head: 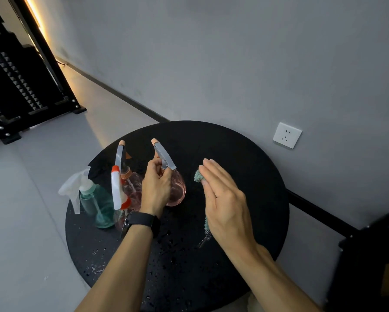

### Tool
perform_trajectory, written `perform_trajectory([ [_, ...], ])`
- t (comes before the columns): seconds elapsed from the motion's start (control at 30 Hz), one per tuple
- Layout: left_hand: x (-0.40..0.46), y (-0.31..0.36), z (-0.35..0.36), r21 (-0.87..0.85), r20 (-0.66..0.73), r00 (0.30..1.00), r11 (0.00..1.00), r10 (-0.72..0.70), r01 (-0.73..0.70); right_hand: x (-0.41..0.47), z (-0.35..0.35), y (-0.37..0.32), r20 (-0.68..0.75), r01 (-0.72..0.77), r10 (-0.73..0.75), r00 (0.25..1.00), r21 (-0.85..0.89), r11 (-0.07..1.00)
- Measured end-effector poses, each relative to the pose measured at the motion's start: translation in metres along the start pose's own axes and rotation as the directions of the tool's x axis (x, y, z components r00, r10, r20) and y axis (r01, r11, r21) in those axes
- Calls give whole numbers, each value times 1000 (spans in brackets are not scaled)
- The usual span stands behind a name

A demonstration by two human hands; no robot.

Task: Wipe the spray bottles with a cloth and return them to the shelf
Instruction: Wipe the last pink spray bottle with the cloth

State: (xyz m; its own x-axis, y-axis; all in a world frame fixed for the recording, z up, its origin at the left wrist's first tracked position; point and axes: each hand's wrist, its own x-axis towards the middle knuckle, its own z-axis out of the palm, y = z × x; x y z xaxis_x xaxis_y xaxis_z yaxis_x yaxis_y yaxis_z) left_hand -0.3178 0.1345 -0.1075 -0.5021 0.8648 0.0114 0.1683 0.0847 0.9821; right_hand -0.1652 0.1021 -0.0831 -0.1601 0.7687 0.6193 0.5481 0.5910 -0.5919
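My left hand (155, 188) grips the neck of a pink spray bottle (177, 188) with a grey trigger head, tilted above the round black table (245, 158). To its right, my right hand (225, 199) has straight fingers and carries a teal cloth (198, 176) against its palm; most of the cloth is hidden behind the hand. On the table's left side stand a second pink bottle (131, 183) with a grey head, a teal bottle (101, 206) with a clear head, and a clear bottle with a white and orange head (117, 188).
The tabletop carries scattered water droplets (166, 251) near its front. A grey wall with a white socket (287, 135) runs behind the table. A black metal rack (20, 86) stands at the far left on the grey floor.
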Motion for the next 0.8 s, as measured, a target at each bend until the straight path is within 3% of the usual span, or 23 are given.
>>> perform_trajectory([
  [0.5, 4, -15, 4, 18, -18, 1000, 1000, -22, 22, -3, 11, -1, 37, -30, 29, 999, 5, 1000],
  [0.8, -8, -8, -10, 1, 77, 996, 999, -38, 38, -2, 9, -2, 60, -32, 31, 998, 19, 999],
])
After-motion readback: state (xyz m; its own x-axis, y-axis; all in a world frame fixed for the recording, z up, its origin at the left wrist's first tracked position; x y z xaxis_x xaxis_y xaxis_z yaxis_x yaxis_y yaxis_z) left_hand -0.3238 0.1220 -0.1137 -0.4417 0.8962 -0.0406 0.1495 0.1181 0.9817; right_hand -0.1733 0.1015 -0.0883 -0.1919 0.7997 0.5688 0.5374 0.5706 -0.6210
